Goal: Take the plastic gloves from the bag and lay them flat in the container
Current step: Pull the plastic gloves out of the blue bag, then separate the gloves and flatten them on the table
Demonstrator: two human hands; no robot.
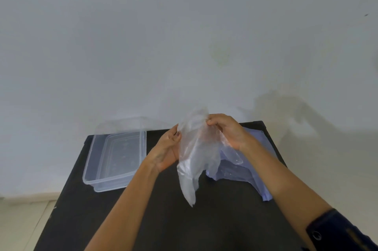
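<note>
A thin clear plastic glove (pixel 193 160) hangs in the air above the middle of the black table (pixel 163 220), its fingers pointing down. My left hand (pixel 165 151) pinches its left edge and my right hand (pixel 227 130) grips its top right edge. The bluish plastic bag (pixel 243 171) lies crumpled on the table under and behind my right hand, partly hidden by the glove. The clear rectangular container (pixel 94 169) rests on the table's far left, open at the top, with no lid on it.
A plain grey-white wall (pixel 184 46) rises right behind the table. Pale floor (pixel 22 222) shows at the lower left beside the table's left edge. A dark sleeve (pixel 343 232) covers my right upper arm.
</note>
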